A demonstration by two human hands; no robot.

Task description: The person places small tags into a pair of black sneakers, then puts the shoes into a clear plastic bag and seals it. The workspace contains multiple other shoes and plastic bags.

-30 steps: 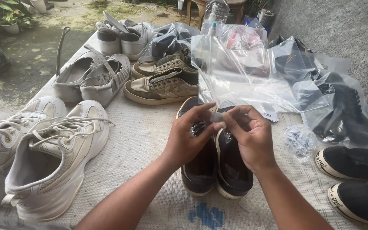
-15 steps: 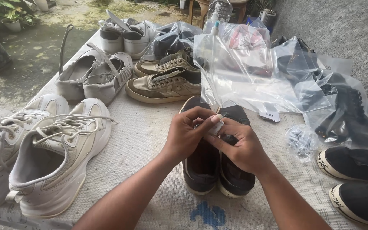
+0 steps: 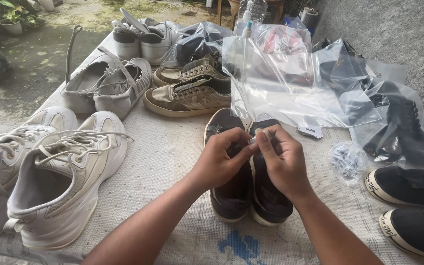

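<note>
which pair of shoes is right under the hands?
The dark pair at centre, directly below both hands; the white, grey, olive and black pairs lie further off.

A pair of dark low-top shoes (image 3: 244,196) is set side by side at the centre of the cloth-covered table (image 3: 168,157), with the left hand (image 3: 219,159) and right hand (image 3: 283,164) held together above it. Bulky white lace-up sneakers (image 3: 60,181) are placed at nine o'clock, olive canvas sneakers (image 3: 190,93) at eleven, clear plastic bags (image 3: 290,83) at one, and black canvas shoes (image 3: 410,206) at three.
</note>
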